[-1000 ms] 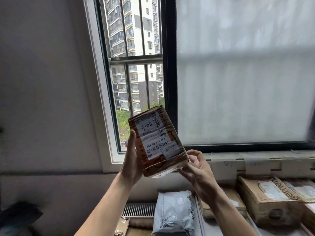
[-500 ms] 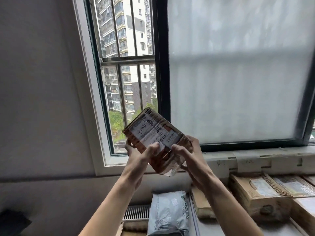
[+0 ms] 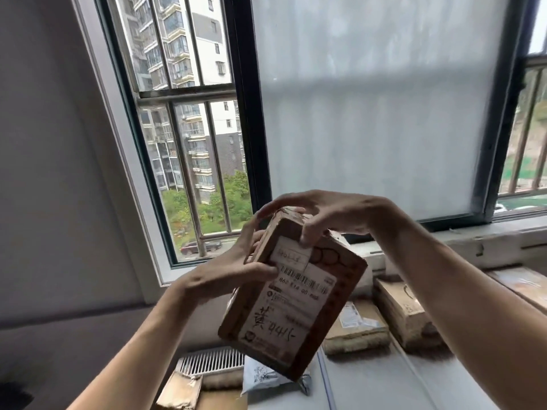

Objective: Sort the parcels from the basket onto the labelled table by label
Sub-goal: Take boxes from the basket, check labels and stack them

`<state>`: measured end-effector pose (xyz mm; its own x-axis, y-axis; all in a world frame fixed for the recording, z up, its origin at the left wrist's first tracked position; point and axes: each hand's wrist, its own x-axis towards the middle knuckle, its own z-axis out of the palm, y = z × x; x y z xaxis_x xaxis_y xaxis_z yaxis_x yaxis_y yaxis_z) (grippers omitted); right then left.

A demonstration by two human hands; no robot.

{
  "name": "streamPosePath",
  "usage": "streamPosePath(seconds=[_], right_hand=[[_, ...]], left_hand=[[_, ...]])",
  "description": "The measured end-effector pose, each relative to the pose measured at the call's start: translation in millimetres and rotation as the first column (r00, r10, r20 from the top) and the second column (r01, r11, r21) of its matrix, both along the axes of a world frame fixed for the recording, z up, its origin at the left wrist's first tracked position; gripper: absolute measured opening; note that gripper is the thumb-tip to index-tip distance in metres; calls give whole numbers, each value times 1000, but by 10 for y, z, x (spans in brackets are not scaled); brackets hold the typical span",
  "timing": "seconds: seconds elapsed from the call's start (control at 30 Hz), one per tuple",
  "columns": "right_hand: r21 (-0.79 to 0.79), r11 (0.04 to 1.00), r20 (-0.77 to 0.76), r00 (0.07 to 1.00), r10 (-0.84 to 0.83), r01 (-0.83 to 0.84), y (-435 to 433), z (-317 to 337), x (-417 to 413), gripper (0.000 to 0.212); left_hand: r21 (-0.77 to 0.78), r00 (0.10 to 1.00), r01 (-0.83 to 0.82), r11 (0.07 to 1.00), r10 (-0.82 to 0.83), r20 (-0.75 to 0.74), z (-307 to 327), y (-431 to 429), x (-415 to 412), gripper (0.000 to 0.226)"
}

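Parcel (image 3: 296, 306) tilted above table (image 3: 370, 383) edge: left grip (image 3: 233, 273) clamped on its side, right grip (image 3: 334, 214) on top, fingertips (image 3: 307, 236) only; may slip, hit cardboard boxes (image 3: 355, 329).

**Hands:** two, a left hand (image 3: 233, 273) and a right hand (image 3: 334, 213).

**Brown cardboard parcels:** four confirmed.
- One, the held parcel (image 3: 296, 329), is between the two hands.
- Three lie on the table (image 3: 384, 389): the near box (image 3: 358, 331), the second box (image 3: 405, 316), and the flat box (image 3: 524, 281) at the right edge.

**White shipping labels made out:** two, the front label (image 3: 299, 294) on the held parcel and the box label (image 3: 352, 318) on the near box.

**Soft mailer bags:** one, the grey mailer (image 3: 263, 377).

**Torn cartons at lower left:** one, the torn carton (image 3: 180, 390).

**Radiator grilles:** one, the radiator grille (image 3: 210, 361).

**Tables:** one.

**Cars outside:** one clearly seen, the dark car (image 3: 201, 247).
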<state>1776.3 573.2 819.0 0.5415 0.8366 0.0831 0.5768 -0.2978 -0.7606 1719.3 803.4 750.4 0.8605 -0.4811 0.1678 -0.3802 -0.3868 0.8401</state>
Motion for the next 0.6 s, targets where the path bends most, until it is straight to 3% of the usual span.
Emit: streamPosePath(seconds=[0.07, 0.23, 0.33, 0.4, 0.47, 0.53, 0.6], right_hand=[[96, 994, -55, 997, -51, 56, -64, -40, 39, 83], [171, 923, 179, 910, -374, 346, -161, 9, -41, 64], [362, 841, 58, 891, -450, 402, -215, -121, -96, 62], [499, 776, -154, 920, -359, 386, -240, -290, -133, 75], [606, 742, -337, 938, -87, 286, -231, -454, -194, 90], [697, 679, -386, 919, 83, 231, -225, -579, -258, 103], [753, 618, -396, 906, 150, 227, -231, -619, -300, 108]], left_hand=[[-168, 996, -91, 982, 87, -33, -38, -62, 27, 118], [-486, 979, -199, 851, 157, -127, -129, -211, 31, 105], [-598, 973, -231, 767, 198, -121, -62, -294, -33, 102], [-639, 972, -226, 735, 211, -101, -19, -364, -92, 98], [-669, 969, -234, 705, 221, -107, 7, -432, -136, 97], [-686, 969, -237, 688, 222, -112, 8, -486, -165, 97], [-701, 970, -232, 674, 212, -118, 2, -529, -199, 99]])
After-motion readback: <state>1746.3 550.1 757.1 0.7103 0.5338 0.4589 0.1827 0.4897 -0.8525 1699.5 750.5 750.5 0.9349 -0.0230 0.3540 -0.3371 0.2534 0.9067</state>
